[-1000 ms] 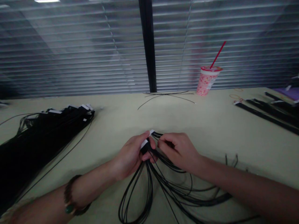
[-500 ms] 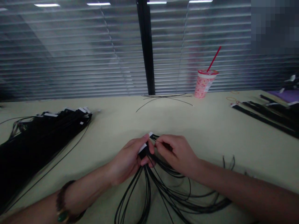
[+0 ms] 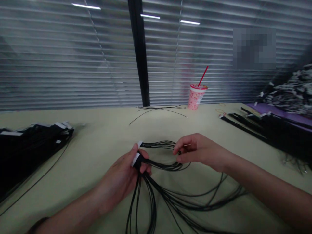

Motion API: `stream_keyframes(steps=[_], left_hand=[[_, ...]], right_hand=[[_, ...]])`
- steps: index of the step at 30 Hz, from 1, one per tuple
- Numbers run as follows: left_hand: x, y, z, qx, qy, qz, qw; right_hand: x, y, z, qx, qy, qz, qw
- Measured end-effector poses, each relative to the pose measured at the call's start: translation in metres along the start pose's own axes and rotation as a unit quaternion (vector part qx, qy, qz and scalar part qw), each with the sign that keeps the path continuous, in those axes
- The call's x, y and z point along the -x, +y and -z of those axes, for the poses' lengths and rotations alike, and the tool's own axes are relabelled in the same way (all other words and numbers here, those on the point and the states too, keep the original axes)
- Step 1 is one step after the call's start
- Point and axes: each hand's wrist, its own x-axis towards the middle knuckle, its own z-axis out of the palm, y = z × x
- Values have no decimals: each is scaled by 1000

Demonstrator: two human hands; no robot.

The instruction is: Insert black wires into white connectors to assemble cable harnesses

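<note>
My left hand point(image 3: 123, 172) grips the white-ended black wires point(image 3: 163, 166); their loop runs rightward to my half-curled right hand point(image 3: 196, 151), whose hold I cannot tell

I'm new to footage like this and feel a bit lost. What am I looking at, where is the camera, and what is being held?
There is no machine here: these are a person's own bare hands. The camera is worn on the head and looks forward and down, so the arms reach in from the bottom and right. The left hand holds black wires near their white ends. The right hand has its fingers at a bend in those wires; whether they grip is hard to tell. On the table lie a dark pile at left, dark strips at right and thin strands at the back, near a pink cup. Blinds hang behind.
</note>
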Motion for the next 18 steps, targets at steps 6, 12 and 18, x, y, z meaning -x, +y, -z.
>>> stream_keyframes(steps=[6,12,18], left_hand=[[0,-3,1,-14,-28,5,1000],[5,3,-6,-20,2,-3,1000],[4,4,-7,-4,36,9,999]], right_hand=[[12,40,-12,262,141,112,948],[0,50,-20,370,176,191,892],[7,38,-24,451,201,201,846]])
